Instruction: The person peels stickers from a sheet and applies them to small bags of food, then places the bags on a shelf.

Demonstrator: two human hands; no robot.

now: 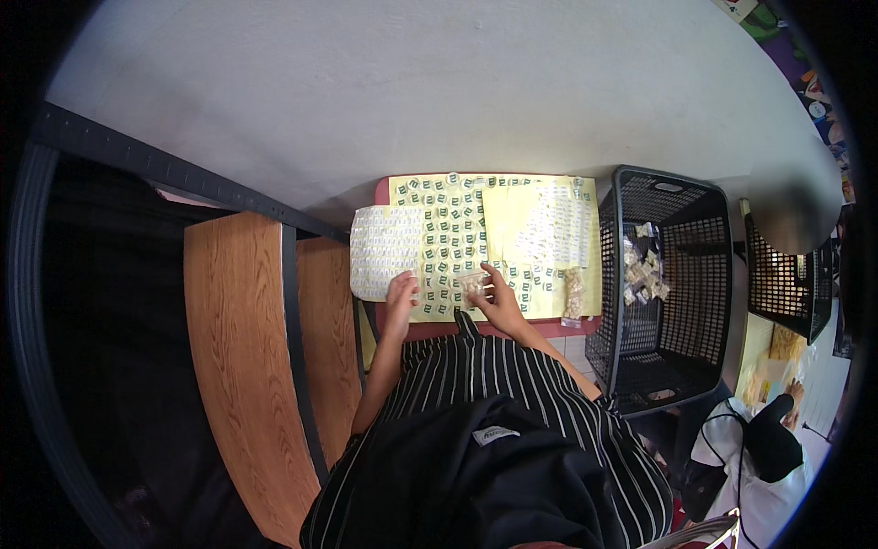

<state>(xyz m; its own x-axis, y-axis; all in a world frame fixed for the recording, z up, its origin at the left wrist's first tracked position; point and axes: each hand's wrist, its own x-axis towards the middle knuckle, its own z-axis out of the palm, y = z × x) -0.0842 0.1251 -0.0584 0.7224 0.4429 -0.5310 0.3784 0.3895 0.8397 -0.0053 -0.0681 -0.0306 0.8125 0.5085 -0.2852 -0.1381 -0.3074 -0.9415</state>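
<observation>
My right hand [501,302] grips a small clear plastic bag [471,282] with pale pieces inside, above the yellow sheet. To its left, my left hand [400,295] hovers with bent fingers and nothing visible in it, beside a white sheet of small labels [384,237]. Under both hands lies a yellow sheet [405,310] bearing rows of round stickers with a dark green mark. Another yellow sheet with small white labels [555,226] overlaps it at the right. A longer filled clear bag [573,295] rests near the right edge of the red table [381,329].
Right of the table stands a black plastic crate [693,288] holding several small filled bags [643,271]. Wood-grain shelves [240,357] on a dark metal frame [295,343] flank my left. A grey wall [439,89] rises behind the table. Another person [761,439] is at the lower right.
</observation>
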